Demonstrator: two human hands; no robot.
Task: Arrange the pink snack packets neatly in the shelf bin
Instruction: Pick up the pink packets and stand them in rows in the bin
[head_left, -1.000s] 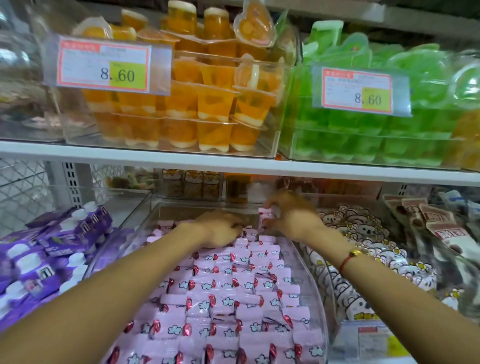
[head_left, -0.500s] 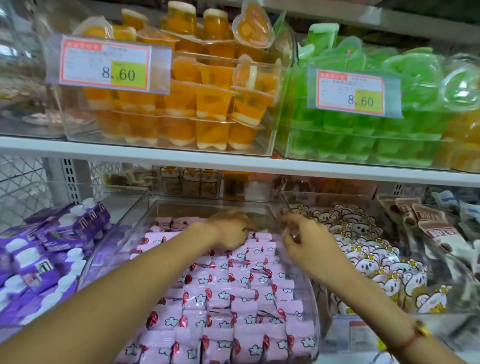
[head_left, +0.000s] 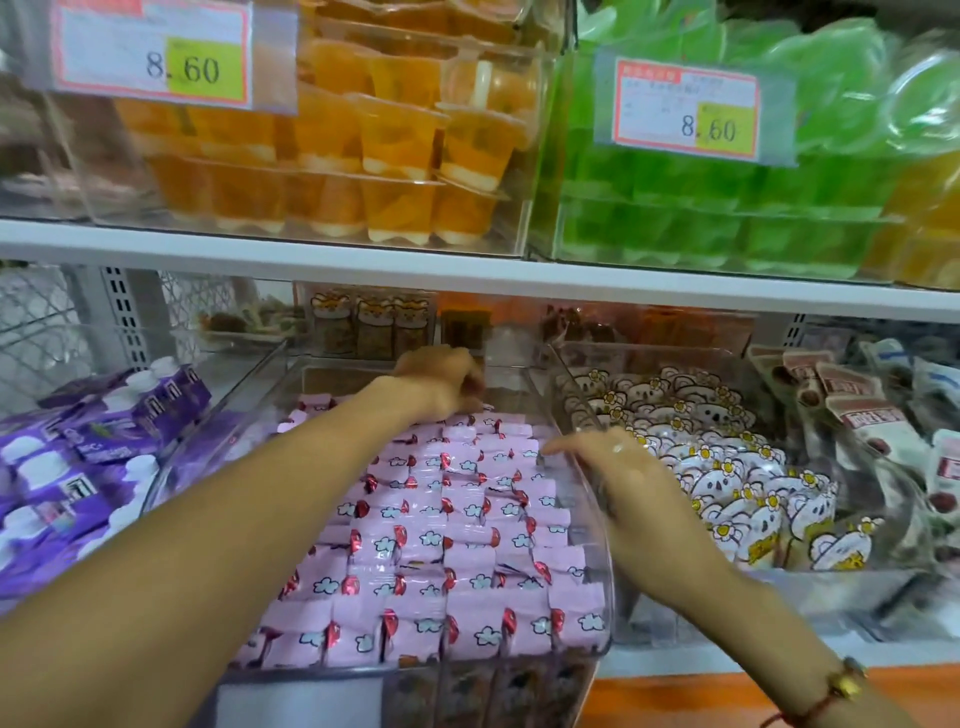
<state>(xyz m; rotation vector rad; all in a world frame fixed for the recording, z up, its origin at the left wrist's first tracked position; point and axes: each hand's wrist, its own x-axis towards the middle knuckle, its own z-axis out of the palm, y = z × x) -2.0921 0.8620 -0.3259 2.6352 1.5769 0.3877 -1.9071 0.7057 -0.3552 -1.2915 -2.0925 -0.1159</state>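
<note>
The pink snack packets (head_left: 447, 525) lie in rows inside the clear shelf bin (head_left: 605, 587), in the lower middle of the frame, with the long axis of the bin running from the bottom edge up toward the back of the shelf. The left hand (head_left: 441, 387) is at the far end of the rows, in the centre of the frame. Its fingers are curled down onto the last packets, but I cannot tell if they really hold one. The right hand (head_left: 618, 483) is nearer, at the right wall of the bin, with its fingers (head_left: 563, 446) straight and close together, pointing left to the packets just beside them.

I judge that the back rows are the ones in work, so the left hand is nearer to them.

Above is a white shelf (head_left: 467, 270) with orange jelly cups (head_left: 395, 150) and green jelly cups (head_left: 727, 208). Purple packets (head_left: 78, 457) lie at the left, koala packets (head_left: 727, 467) at the right.
</note>
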